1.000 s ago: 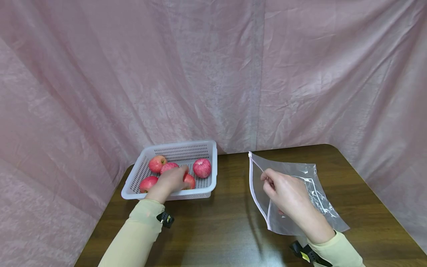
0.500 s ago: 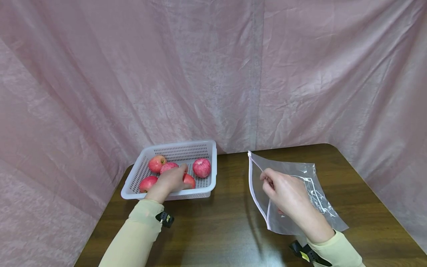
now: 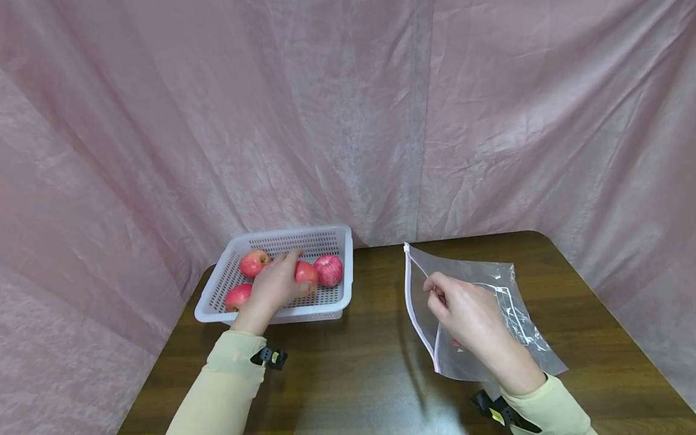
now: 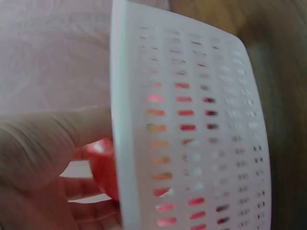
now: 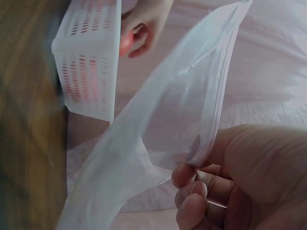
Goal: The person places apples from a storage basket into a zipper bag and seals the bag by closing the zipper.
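Note:
My left hand [image 3: 274, 284] reaches into the white basket [image 3: 348, 296] and grips a red apple [image 3: 306, 275], with thumb and fingers on either side of it. In the left wrist view the basket wall hides part of that apple [image 4: 103, 167]. Other apples lie around it: a streaky pink apple [image 3: 328, 270] to the right, a red-yellow apple [image 3: 254, 263] at the back left and a red apple [image 3: 237, 297] at the front left. My right hand [image 3: 467, 311] pinches the edge of a clear zip bag [image 5: 177, 96], whose mouth gapes toward the basket.
The brown wooden table [image 3: 364, 362] carries both basket and bag. A pink cloth [image 3: 348, 121] hangs behind the table's far edge. A strip of tabletop lies between the basket and the bag.
My left hand has risen slightly inside the basket, bringing the apple up and a little away from me. The right hand and the bag stay almost still.

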The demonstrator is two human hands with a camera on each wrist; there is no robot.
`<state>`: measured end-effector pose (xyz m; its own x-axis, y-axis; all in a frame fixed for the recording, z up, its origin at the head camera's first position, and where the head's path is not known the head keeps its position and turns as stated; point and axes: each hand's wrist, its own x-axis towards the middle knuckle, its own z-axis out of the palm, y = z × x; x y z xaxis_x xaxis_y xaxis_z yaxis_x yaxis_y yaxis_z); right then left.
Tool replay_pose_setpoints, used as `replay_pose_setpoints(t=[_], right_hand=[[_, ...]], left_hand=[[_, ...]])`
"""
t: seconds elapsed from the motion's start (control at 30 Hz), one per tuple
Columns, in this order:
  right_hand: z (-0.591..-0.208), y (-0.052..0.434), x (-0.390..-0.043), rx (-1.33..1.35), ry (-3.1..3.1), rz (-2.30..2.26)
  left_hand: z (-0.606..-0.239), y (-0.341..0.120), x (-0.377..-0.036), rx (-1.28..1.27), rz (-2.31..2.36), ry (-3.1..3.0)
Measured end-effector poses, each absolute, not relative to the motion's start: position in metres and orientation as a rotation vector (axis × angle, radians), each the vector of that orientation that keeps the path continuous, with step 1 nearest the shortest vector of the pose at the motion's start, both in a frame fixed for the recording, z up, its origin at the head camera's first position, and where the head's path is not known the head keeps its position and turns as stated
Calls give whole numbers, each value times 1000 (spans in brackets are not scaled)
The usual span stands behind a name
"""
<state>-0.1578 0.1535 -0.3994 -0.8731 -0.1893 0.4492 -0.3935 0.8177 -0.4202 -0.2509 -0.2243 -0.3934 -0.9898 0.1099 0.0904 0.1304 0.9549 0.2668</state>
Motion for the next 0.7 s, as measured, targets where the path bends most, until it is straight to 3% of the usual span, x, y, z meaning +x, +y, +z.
replay_pose_setpoints(t=[0.7], right_hand=[[-396, 157, -153, 450, -2623, 709]], left_hand=[[-373, -185, -217, -216, -718, -2673]])
